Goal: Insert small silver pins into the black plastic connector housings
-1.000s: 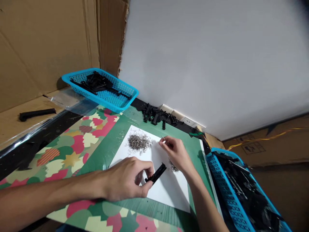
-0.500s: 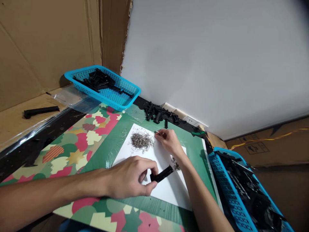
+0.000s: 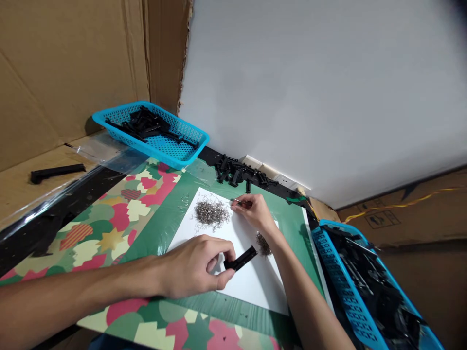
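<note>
My left hand (image 3: pixel 199 265) pinches one end of a short black plastic part (image 3: pixel 243 259) between thumb and fingers, holding it tilted above a white sheet of paper (image 3: pixel 251 294). Over the sheet's far edge, my right hand (image 3: pixel 253 210) is closed on a thin metal piece (image 3: pixel 237 201); it is too small to tell its kind. Just left of that hand lies a heap of tiny metal pieces (image 3: pixel 210 214), which look like small springs or pins. A smaller pile of tiny metal bits (image 3: pixel 263 244) sits beside my right forearm, partly hidden by it.
A blue basket (image 3: pixel 182 161) with black parts stands at the back left. Loose black parts (image 3: pixel 233 172) lie along the wall by a socket strip (image 3: pixel 288 181). Another blue basket (image 3: pixel 337 272) at right holds black parts and metal rods. One black part (image 3: pixel 58 172) lies far left.
The whole view has shifted slightly left. My left hand still holds the black part, and my right hand keeps the thin metal piece at nearly the same spot over the paper's edge.
</note>
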The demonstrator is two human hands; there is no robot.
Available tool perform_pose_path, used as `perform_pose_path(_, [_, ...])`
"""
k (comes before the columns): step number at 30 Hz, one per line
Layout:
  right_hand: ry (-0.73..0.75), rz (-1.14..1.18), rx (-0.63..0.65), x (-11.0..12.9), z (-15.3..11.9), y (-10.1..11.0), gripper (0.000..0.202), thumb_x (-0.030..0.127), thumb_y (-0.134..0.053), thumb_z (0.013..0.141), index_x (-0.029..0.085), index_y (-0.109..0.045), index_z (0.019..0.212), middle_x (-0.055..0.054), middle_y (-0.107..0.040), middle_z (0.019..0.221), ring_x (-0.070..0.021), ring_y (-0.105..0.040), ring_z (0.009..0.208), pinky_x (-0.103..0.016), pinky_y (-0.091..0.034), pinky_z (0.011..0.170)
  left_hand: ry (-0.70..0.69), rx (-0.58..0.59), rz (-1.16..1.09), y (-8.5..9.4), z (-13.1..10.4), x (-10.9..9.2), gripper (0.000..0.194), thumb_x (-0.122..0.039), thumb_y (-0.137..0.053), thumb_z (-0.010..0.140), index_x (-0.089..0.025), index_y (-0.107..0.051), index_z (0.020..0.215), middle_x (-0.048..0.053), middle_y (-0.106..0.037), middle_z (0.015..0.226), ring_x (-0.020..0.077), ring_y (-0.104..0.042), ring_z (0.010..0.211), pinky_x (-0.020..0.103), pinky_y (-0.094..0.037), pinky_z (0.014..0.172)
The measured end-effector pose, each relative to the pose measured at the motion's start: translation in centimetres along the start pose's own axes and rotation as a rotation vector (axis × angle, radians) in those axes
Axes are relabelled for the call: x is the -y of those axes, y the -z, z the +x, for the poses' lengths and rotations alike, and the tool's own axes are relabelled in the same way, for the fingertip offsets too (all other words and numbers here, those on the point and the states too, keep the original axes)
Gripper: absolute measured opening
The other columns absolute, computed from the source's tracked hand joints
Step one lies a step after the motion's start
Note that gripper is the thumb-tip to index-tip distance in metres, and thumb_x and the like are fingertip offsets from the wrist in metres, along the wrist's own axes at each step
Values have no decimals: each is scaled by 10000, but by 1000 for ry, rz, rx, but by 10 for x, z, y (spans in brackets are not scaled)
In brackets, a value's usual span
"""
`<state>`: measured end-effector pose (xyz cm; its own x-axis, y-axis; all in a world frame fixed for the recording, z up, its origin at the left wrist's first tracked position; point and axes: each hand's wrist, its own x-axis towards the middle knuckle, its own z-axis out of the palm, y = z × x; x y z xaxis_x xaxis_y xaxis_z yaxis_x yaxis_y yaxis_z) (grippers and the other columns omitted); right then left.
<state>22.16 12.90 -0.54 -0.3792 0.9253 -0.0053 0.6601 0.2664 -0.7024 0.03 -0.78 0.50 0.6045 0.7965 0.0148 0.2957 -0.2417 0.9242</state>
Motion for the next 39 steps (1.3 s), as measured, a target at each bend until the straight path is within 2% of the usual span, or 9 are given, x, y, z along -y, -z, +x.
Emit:
perform_pose_path(6, [-3,61,38,-7,-3,6,230,380,-730,832,153,-741,797,-11,-653,691,-141,-515,621,-256,-375,590,59,11,-160,2,2,1,259,-318,-695,905,-212,-667,1140,-30,-579,788,115,-491,639,239,-382,595])
perform_pose_path(9, [4,90,23,-1,-13,14,252,400,-719,870,153,-716,824,-18,-649,731,-144,-521,648,-260,-381,602,48,-44,-394,4,5,5,363,-390,-605,1000,-252,-539,1329,13,-619,970,107,-474,660,216,-383,565])
perform_pose_path(11, [6,105,-10,6,-23,22,272,424,-696,912,157,-701,860,-8,-612,729,-139,-487,645,-264,-363,599,44,-88,-564,5,8,8,363,-481,-483,1071,-282,-460,1374,6,-601,960,99,-424,624,198,-337,517])
perform_pose_path(16, [77,183,-120,30,-59,32,275,463,-676,983,194,-679,921,-21,-595,847,-144,-446,696,-288,-358,631,132,-172,-766,12,15,11,322,-566,-480,1077,-270,-532,1191,-46,-460,803,76,-305,582,166,-204,484])
perform_pose_path(21, [191,268,-86,49,-90,19,195,415,-682,1010,228,-710,963,-41,-604,899,-176,-489,746,-320,-394,678,154,-71,-887,14,18,11,385,-568,-540,1055,-198,-547,947,-73,-291,707,75,-218,557,187,-184,464])
perform_pose_path(26, [223,332,-23,58,-101,6,142,384,-685,1019,251,-710,975,-48,-626,929,-189,-534,786,-325,-419,690,233,34,-880,12,17,12,387,-573,-683,978,-230,-505,993,-92,-241,707,68,-186,543,176,-158,471])
perform_pose_path(32, [269,382,1,60,-103,6,185,401,-684,1020,230,-716,956,-55,-611,933,-193,-579,834,-318,-450,696,283,133,-956,13,15,6,330,-501,-675,1008,-203,-535,1025,-82,-264,732,70,-202,572,183,-167,490])
perform_pose_path(36, [284,357,8,58,-105,6,139,346,-711,1008,217,-721,956,-37,-602,901,-167,-555,796,-293,-414,655,291,153,-972,13,15,4,306,-463,-698,1002,-196,-549,1022,-84,-278,717,68,-219,567,191,-166,493])
perform_pose_path(39, [230,358,-14,57,-106,6,125,344,-733,991,221,-715,1006,-8,-562,859,-140,-482,727,-276,-371,612,266,87,-908,12,16,6,297,-469,-688,1006,-219,-529,1000,-89,-282,685,74,-235,547,204,-159,488])
